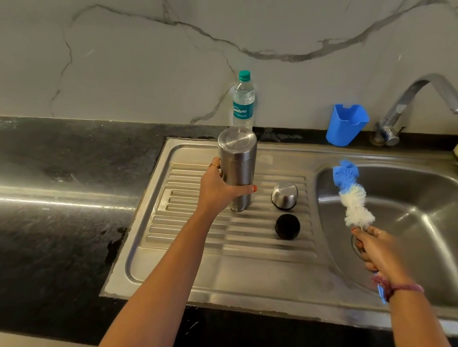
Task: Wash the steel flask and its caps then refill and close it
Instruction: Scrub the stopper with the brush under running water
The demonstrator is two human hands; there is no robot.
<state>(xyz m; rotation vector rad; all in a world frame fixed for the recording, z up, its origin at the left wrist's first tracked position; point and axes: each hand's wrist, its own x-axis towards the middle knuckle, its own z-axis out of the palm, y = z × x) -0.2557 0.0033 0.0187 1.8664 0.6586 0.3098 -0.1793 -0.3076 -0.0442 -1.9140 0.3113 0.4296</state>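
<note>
Head view: the nearest surface is a dark, speckled stone counter (50, 212), glossy with wet streaks. Set into it is a stainless steel sink unit (212, 278) with a ribbed drainboard on the left and a rounded basin (426, 234) on the right.

The right hand (377, 250) grips the handle of a bottle brush (350, 194) over the near left part of the basin; the fluffy white-and-blue head points up and away.

On the drainboard ribs lies a round black inner cap (287, 226). Just beyond it, apart, stands a domed steel outer cap (284, 195).

Left of the caps, the left hand (219, 189) wraps fingers and thumb around the cylindrical brushed-steel flask (236, 168), which stands inverted on the drainboard, flat base up.

At the far edge stand a clear plastic water bottle (243, 102) with a teal cap, a blue plastic holder (346, 124) and a chrome tap (421, 108), against a veined marble-pattern wall (151, 40).
</note>
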